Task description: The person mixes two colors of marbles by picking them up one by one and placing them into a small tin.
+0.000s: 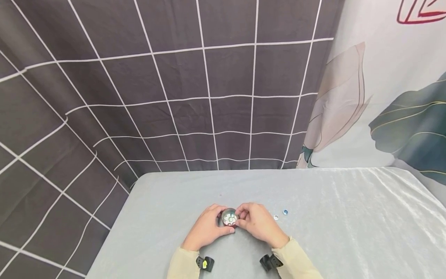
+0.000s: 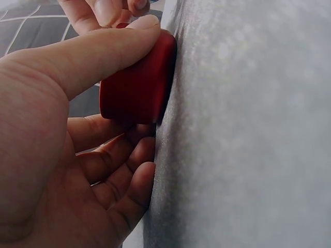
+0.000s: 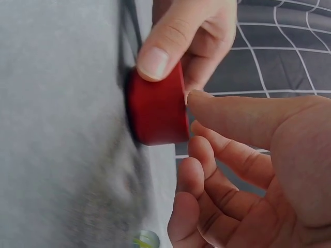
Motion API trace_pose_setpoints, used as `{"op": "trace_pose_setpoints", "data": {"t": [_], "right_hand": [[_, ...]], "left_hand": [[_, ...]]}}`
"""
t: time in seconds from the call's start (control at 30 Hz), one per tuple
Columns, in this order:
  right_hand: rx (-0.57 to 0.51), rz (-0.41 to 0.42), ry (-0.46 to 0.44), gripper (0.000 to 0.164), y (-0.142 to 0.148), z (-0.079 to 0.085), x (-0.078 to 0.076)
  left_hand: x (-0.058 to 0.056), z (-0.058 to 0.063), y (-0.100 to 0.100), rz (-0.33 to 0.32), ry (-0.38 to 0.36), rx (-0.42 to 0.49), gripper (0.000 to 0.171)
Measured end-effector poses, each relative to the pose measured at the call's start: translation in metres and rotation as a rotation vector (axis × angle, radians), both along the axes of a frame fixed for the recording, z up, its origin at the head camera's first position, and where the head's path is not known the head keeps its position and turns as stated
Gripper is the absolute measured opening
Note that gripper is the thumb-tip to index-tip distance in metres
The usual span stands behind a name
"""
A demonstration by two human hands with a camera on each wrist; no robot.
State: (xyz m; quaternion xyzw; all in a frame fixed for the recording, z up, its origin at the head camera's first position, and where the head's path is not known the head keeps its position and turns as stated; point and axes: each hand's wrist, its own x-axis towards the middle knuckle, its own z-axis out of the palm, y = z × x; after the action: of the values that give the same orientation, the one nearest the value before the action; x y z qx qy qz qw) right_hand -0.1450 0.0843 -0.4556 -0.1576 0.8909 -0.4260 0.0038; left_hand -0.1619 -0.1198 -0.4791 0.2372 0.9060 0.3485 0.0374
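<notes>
A short red cylinder [image 1: 230, 217] stands upright on the cloth, its round top showing a shiny silver inside with a flower-like pattern. In the left wrist view its smooth red side [image 2: 134, 95] rests against the cloth. My left hand [image 1: 209, 226] grips it from the left, thumb on the near side and fingers around the far side. At the right of the top rim are the thumb and forefinger of my right hand [image 1: 256, 221]; the other fingers are curled beside them. I cannot tell whether those two fingertips pinch something small.
To the right of my right hand lie a small whitish ring [image 1: 276, 217] and a small blue round piece [image 1: 285, 212]. Pale grey cloth [image 1: 348, 228] covers the table. A dark curtain with white grid lines [image 1: 230, 116] hangs behind, beside a leaf-patterned curtain [image 1: 348, 116].
</notes>
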Motion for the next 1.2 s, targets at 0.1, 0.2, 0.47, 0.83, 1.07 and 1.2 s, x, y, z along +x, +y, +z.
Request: {"op": "trace_pose_setpoints", "data": {"t": [0.1,0.2,0.47,0.83,1.07,1.2], "right_hand": [[-0.015,-0.006,-0.003,0.014,0.002,0.004,0.000],[-0.019,-0.014,-0.006,0.015,0.004,0.007,0.001],[-0.004,-0.032,-0.004,0.016,0.009,0.010,0.000],[-0.023,-0.047,-0.013,0.017,0.020,0.012,-0.002],[-0.019,-0.069,-0.010,0.016,0.032,0.017,-0.001],[-0.024,-0.074,-0.009,0.016,0.039,0.017,0.001]], "left_hand": [[0.000,0.001,0.000,0.000,0.000,0.011,0.057],[0.000,0.001,-0.001,-0.001,-0.001,0.012,0.057],[0.001,0.001,0.001,0.008,-0.002,0.009,0.057],[0.000,0.002,0.001,0.011,0.011,-0.006,0.056],[-0.001,0.002,0.002,0.012,0.006,-0.003,0.058],[0.000,0.000,0.001,0.009,0.015,0.003,0.058]]}}
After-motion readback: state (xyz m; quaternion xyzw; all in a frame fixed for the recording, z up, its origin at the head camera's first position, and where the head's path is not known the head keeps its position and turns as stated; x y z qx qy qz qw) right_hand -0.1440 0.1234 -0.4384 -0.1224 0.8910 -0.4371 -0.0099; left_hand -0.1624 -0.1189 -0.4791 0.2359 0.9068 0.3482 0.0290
